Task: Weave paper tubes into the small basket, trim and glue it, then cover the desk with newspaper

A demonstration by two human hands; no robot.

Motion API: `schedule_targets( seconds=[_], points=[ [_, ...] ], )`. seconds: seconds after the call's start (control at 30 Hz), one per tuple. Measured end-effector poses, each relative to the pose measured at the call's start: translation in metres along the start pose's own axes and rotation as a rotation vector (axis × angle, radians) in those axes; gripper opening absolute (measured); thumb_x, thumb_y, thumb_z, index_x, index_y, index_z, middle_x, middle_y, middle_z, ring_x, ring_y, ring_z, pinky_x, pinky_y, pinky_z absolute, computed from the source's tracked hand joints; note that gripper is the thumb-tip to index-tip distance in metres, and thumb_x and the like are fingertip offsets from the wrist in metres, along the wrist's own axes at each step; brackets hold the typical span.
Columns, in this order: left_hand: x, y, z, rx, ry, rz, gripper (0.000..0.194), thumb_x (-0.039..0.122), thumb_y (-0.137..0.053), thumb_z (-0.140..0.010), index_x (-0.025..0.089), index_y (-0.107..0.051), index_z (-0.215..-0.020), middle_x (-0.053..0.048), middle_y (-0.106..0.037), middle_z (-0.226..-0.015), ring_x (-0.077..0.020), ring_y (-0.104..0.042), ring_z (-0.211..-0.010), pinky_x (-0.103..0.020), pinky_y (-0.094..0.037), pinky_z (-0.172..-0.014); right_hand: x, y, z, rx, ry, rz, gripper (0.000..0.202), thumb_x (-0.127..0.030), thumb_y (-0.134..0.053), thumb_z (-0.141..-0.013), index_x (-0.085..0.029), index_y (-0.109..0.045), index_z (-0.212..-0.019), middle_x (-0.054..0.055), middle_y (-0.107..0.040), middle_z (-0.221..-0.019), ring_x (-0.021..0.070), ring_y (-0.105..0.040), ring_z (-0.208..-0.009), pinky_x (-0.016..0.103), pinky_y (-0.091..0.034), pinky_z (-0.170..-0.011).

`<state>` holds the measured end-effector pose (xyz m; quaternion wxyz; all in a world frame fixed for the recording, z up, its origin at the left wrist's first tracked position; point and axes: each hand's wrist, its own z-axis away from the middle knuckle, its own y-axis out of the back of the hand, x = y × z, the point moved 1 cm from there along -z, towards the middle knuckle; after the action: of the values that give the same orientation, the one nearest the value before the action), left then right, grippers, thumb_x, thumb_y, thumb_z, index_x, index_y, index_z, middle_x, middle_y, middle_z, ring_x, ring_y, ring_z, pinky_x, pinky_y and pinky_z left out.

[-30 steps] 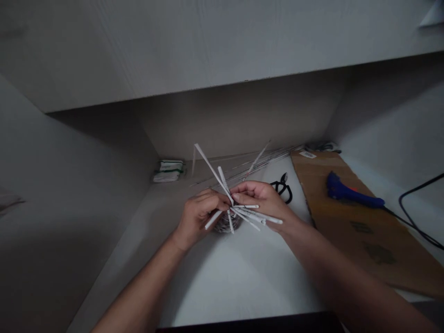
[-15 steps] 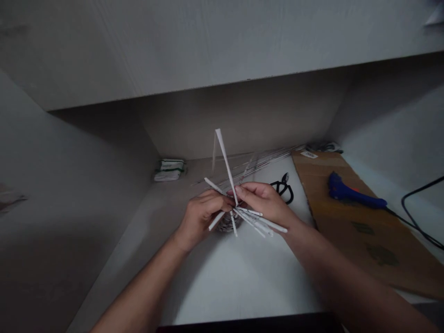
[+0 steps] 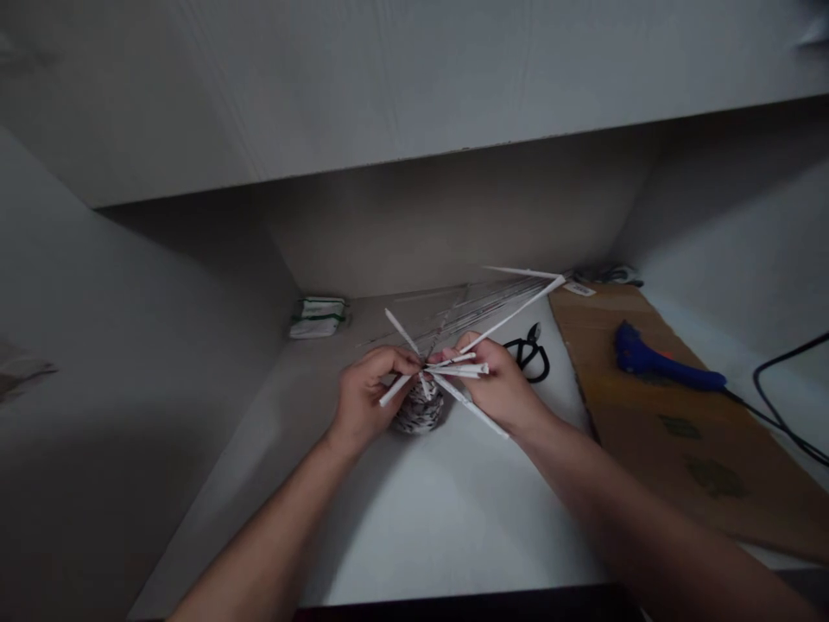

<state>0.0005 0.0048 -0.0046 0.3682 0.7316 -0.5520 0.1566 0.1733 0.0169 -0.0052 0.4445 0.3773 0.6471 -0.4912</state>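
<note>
Woven paper basket (image 3: pixel 420 416), small and rounded, sits low between the two hands over the white tabletop (image 3: pixel 453 536), about mid-surface; whether its base touches, I cannot tell. Paper spokes (image 3: pixel 457 371) fan out from its top, most of them toward the right. Around it: a loose spread of thin paper sticks (image 3: pixel 498 298) along the back, a white packet with a green band (image 3: pixel 319 318) at the far left corner. Black-handled shears (image 3: pixel 532 358) lie just beyond the right hand — partly hidden by it. Farther right, a cardboard sheet (image 3: pixel 686 449) with a white label (image 3: pixel 579 289) at its far end; on it a blue glue gun (image 3: pixel 667 361), black cord trailing off to the right. A broad pale panel (image 3: pixel 414 86) overhangs the rear of the nook.

Both forearms reach in from the near edge, wrists turned inward. Left hand (image 3: pixel 372 386): fingers curled, thumb and forefinger pinching where the spokes meet. Right hand (image 3: pixel 497 377): closed around the lower part of a long paper tube (image 3: pixel 511 318) — it slants up and away, then folds sharply back left.
</note>
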Motion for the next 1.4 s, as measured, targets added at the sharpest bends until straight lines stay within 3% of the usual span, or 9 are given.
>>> schedule_targets(
  seconds=[0.23,0.33,0.43,0.6,0.8,0.9,1.07,1.23,1.4],
  points=[
    [-0.007,0.003,-0.009,0.074,0.460,0.183,0.026,0.028,-0.085,-0.061,0.017,-0.062,-0.069,0.002,-0.064,-0.065,-0.0115,-0.057,-0.061,-0.022,-0.044,-0.058,0.009,0.003,-0.004,-0.067,0.126,0.153,0.020,-0.036,-0.062,-0.083,-0.022,-0.049,-0.077,-0.002,-0.065,-0.078,0.0143,-0.062,-0.076,0.030,-0.049,-0.075],
    [-0.009,0.005,-0.011,-0.015,0.576,0.317,0.029,0.028,-0.085,-0.058,0.015,-0.069,-0.079,-0.002,-0.070,-0.072,-0.0147,-0.062,-0.066,-0.026,-0.048,-0.065,0.008,0.001,-0.001,-0.061,0.111,0.191,0.020,-0.036,-0.061,-0.084,-0.022,-0.048,-0.078,-0.002,-0.064,-0.079,0.0136,-0.061,-0.074,0.029,-0.047,-0.073],
    [-0.009,0.008,-0.011,-0.104,0.565,0.413,0.026,0.028,-0.084,-0.060,0.015,-0.072,-0.078,-0.005,-0.073,-0.079,-0.0183,-0.065,-0.073,-0.032,-0.051,-0.073,0.004,-0.002,0.002,-0.069,0.088,0.206,0.019,-0.034,-0.061,-0.083,-0.022,-0.047,-0.077,-0.003,-0.064,-0.077,0.0141,-0.061,-0.074,0.029,-0.047,-0.072],
    [-0.009,0.014,-0.012,-0.145,0.463,0.338,0.022,0.025,-0.084,-0.061,0.015,-0.069,-0.073,-0.002,-0.069,-0.071,-0.0158,-0.063,-0.067,-0.027,-0.048,-0.064,-0.001,-0.007,0.003,-0.089,0.060,0.187,0.018,-0.033,-0.062,-0.079,-0.022,-0.048,-0.075,-0.002,-0.065,-0.075,0.0148,-0.061,-0.073,0.030,-0.047,-0.071],
    [0.000,0.006,-0.007,-0.108,0.080,0.089,0.007,0.020,-0.074,-0.077,0.017,-0.069,-0.072,-0.004,-0.070,-0.078,-0.0166,-0.065,-0.078,-0.028,-0.047,-0.075,-0.003,0.000,0.000,0.016,0.063,0.166,0.033,-0.044,-0.069,-0.073,-0.022,-0.045,-0.067,-0.005,-0.056,-0.062,0.0118,-0.052,-0.059,0.026,-0.039,-0.057],
    [0.004,-0.003,-0.001,-0.045,-0.029,0.015,0.005,0.019,-0.071,-0.080,0.018,-0.069,-0.075,-0.004,-0.071,-0.083,-0.0158,-0.065,-0.080,-0.028,-0.048,-0.077,0.000,0.006,-0.004,0.086,0.033,0.189,0.036,-0.047,-0.071,-0.069,-0.022,-0.046,-0.064,-0.006,-0.051,-0.056,0.0106,-0.045,-0.053,0.026,-0.035,-0.053],
    [-0.002,-0.010,0.004,0.042,0.100,0.087,0.009,0.020,-0.073,-0.078,0.018,-0.066,-0.074,-0.005,-0.072,-0.085,-0.0164,-0.066,-0.082,-0.028,-0.049,-0.076,0.004,0.014,-0.011,0.063,-0.007,0.305,0.027,-0.042,-0.067,-0.072,-0.020,-0.053,-0.065,-0.004,-0.055,-0.059,0.0124,-0.049,-0.057,0.026,-0.036,-0.054],
    [-0.008,-0.010,-0.001,0.100,0.198,0.183,0.015,0.022,-0.077,-0.073,0.017,-0.064,-0.069,-0.004,-0.071,-0.083,-0.0162,-0.065,-0.080,-0.029,-0.050,-0.077,-0.002,0.026,-0.012,0.052,0.035,0.627,0.031,-0.041,-0.061,-0.080,-0.019,-0.056,-0.059,-0.001,-0.057,-0.057,0.0120,-0.048,-0.054,0.027,-0.035,-0.053],
    [-0.010,-0.009,-0.003,0.133,0.254,0.238,0.017,0.023,-0.079,-0.070,0.017,-0.063,-0.067,-0.003,-0.070,-0.082,-0.0162,-0.066,-0.081,-0.029,-0.051,-0.077,-0.016,0.016,-0.001,-0.041,0.205,0.517,0.013,-0.032,-0.067,-0.079,-0.021,-0.063,-0.083,0.001,-0.066,-0.077,0.0143,-0.059,-0.070,0.027,-0.045,-0.063]
  ],
)
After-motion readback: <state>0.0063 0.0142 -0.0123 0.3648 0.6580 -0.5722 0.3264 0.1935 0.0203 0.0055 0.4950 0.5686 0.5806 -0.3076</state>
